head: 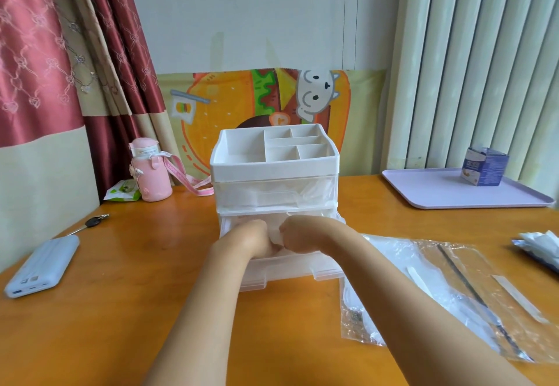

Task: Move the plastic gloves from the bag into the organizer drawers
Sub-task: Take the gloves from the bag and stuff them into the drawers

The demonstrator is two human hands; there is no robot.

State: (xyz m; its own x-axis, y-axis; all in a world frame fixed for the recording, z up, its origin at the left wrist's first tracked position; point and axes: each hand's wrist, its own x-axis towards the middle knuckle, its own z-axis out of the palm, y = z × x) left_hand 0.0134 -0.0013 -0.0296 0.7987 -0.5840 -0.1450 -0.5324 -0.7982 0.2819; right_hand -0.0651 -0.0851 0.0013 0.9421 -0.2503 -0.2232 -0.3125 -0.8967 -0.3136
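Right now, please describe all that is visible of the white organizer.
The organizer stands upright on the table: white plastic, a divided open tray on top, two translucent drawers. The upper drawer is closed, with whitish contents. The lower drawer is pulled out; the left hand and right hand reach into it, gripping plastic gloves.

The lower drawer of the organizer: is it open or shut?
Open. The lower drawer is pulled out past the shut upper drawer; the left hand and right hand reach into it.
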